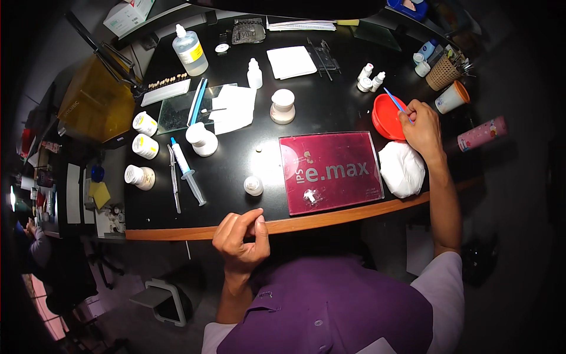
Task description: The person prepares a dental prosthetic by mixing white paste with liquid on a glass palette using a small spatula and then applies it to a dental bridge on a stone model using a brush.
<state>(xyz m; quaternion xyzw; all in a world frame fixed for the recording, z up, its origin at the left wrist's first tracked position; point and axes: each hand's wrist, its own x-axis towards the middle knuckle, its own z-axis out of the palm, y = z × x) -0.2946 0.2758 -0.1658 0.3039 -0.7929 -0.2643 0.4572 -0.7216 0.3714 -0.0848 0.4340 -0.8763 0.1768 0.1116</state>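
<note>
My right hand [423,130] pinches a slim blue stick-like tool [394,100] over the red bowl [386,125]. One end of the tool sticks up past the bowl's far rim; its other end is hidden by my fingers. Just below the bowl, a white crumpled cloth or tissue [402,170] lies beside a maroon glass slab [330,189]. A small white smear of paste [311,196] is on the slab. My left hand [242,239] hovers at the table's front edge with curled fingers, thumb near the index; anything between them is hidden. A small white-capped jar [253,186] stands nearest it.
A syringe [188,171] and metal tweezers [174,177] lie left of centre. Several jars surround them, including a cream-filled jar [283,106]. Farther back are a glass plate [171,112], a large clear bottle [190,50] and white paper sheets [292,62]. Dropper bottles [370,78] stand beyond the bowl.
</note>
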